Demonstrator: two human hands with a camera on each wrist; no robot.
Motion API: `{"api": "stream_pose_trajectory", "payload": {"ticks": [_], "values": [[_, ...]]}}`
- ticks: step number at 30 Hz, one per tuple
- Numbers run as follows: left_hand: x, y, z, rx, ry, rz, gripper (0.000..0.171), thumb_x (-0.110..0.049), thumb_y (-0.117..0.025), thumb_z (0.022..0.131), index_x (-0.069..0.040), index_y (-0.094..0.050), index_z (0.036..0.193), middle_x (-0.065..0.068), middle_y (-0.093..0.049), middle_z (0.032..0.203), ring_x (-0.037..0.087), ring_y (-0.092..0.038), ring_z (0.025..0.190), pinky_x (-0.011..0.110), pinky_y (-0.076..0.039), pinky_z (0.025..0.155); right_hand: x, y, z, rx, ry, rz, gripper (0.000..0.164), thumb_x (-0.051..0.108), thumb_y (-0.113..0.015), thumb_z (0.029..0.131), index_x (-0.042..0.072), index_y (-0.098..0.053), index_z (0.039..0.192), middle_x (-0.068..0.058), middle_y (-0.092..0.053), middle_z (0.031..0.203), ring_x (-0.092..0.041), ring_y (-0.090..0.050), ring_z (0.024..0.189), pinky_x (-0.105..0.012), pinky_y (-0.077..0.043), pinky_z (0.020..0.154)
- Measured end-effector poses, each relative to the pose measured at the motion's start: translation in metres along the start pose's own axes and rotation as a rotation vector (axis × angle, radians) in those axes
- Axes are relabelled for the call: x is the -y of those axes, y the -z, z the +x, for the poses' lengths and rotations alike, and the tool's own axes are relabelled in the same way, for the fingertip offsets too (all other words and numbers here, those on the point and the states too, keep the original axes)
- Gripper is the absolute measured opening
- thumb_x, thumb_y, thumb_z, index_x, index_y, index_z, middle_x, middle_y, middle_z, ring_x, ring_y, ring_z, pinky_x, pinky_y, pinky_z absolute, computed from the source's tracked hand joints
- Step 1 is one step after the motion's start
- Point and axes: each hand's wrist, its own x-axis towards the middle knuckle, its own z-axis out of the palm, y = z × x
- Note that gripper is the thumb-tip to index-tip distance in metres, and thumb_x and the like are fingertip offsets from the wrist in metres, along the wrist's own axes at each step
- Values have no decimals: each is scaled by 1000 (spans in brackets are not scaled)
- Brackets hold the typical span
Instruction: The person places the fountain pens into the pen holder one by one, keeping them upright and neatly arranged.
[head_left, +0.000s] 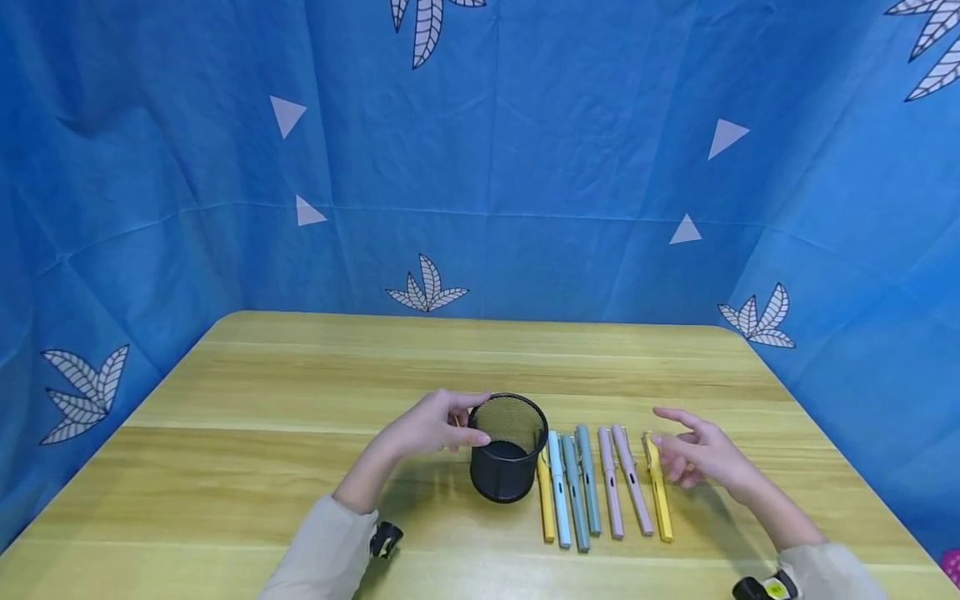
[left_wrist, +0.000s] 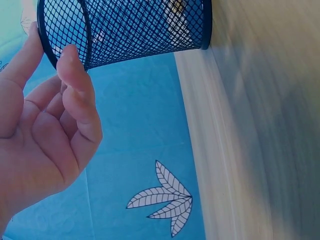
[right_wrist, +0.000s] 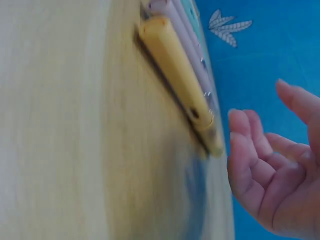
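A black mesh pen holder (head_left: 504, 479) stands upright on the table with its mouth up. My left hand (head_left: 435, 423) is at its left side, the extended thumb and index finger touching or very near the rim. In the left wrist view the fingertips (left_wrist: 71, 55) lie beside the mesh. Several pens lie in a row right of the holder: a yellow pen (head_left: 546, 504), a light blue one (head_left: 558, 496), teal ones (head_left: 576, 500), lilac ones (head_left: 611, 492) and a yellow pen (head_left: 660, 496) at the right end. Beside that last pen hovers my right hand (head_left: 705, 457), fingers loosely bent, holding nothing.
The wooden table (head_left: 300, 383) has rounded far corners. A blue cloth (head_left: 570, 150) with white leaves and triangles hangs behind it and along both sides. Dark wrist devices (head_left: 386, 540) sit at both sleeves.
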Motion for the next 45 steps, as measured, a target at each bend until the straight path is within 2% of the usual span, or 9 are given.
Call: {"api": "stream_pose_trajectory", "payload": {"ticks": [5, 12, 17, 23, 33, 45], "values": [[1, 0, 0, -3, 5, 0, 60, -18, -67, 81, -4, -41, 133, 2, -47, 61, 38, -52, 57, 23, -32, 44, -9, 6, 5, 79, -86, -11, 76, 19, -59, 87, -5, -10, 140, -10, -54, 72, -15, -55, 54, -30, -48, 47], [1, 1, 1, -6, 2, 1, 60, -17, -67, 81, -4, -41, 133, 2, -47, 60, 32, -51, 53, 22, -31, 44, -17, 10, 12, 121, -127, -45, 80, 19, -62, 85, -4, -8, 140, -8, -53, 71, -13, -53, 52, -28, -48, 45], [2, 1, 2, -3, -5, -8, 60, -17, -67, 80, -3, -42, 133, 2, -47, 59, 32, -51, 53, 22, -31, 43, -20, 11, 14, 127, -158, -60, 81, 21, -63, 84, -1, -9, 140, -7, -53, 67, -12, -52, 49, -26, -46, 44], [2, 1, 3, 3, -8, -15, 60, -16, -68, 80, -1, -42, 132, 2, -47, 58, 33, -52, 54, 22, -33, 44, -20, 9, 15, 138, -155, -82, 81, 22, -64, 84, -2, -10, 140, -8, -51, 67, -11, -51, 47, -24, -44, 43], [0, 1, 2, 7, -12, 3, 61, -16, -67, 80, 1, -40, 132, 1, -47, 56, 40, -52, 58, 21, -30, 43, -20, 8, 17, 137, -159, -113, 81, 22, -65, 83, -4, -14, 139, -7, -50, 66, -10, -49, 45, -23, -43, 42], [3, 1, 2, 9, -18, 11, 61, -17, -67, 80, 1, -40, 132, 2, -49, 56, 40, -53, 57, 21, -29, 43, -18, 3, 20, 109, -191, -151, 80, 23, -68, 80, -5, -19, 137, -7, -50, 68, -9, -50, 43, -24, -44, 41]]}}
